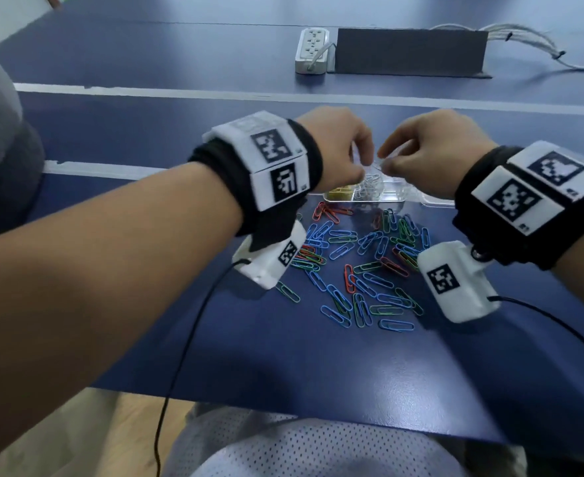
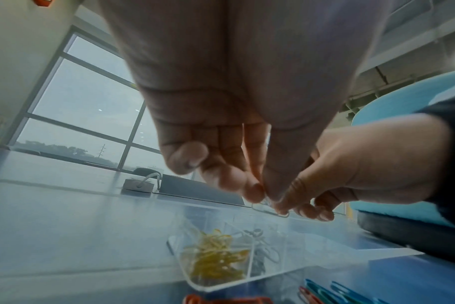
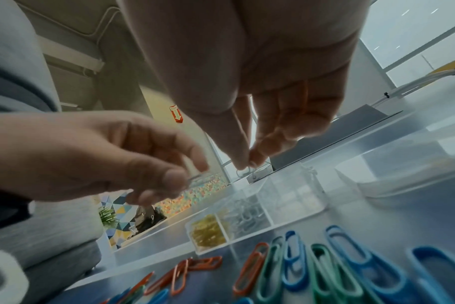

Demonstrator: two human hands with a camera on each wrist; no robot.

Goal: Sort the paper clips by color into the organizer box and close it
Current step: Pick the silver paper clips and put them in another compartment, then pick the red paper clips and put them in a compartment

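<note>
A clear organizer box (image 1: 395, 197) sits on the blue table beyond a loose pile of blue, green and red paper clips (image 1: 359, 266). One compartment holds yellow clips (image 3: 208, 230), and the one beside it holds silver clips (image 3: 247, 216). Both hands hover just above the box. My left hand (image 1: 366, 168) pinches a silver clip (image 2: 270, 210) at its fingertips. My right hand (image 1: 385, 161) pinches a silver clip (image 3: 247, 170) too. Whether the two clips are linked I cannot tell. The fingertips nearly meet over the silver compartment.
The box's clear lid (image 3: 403, 174) lies open to the right of the compartments. A white power strip (image 1: 313, 49) and a dark grey block (image 1: 409, 51) stand farther back. Cables run from the wrist cameras across the near table edge (image 1: 283, 404).
</note>
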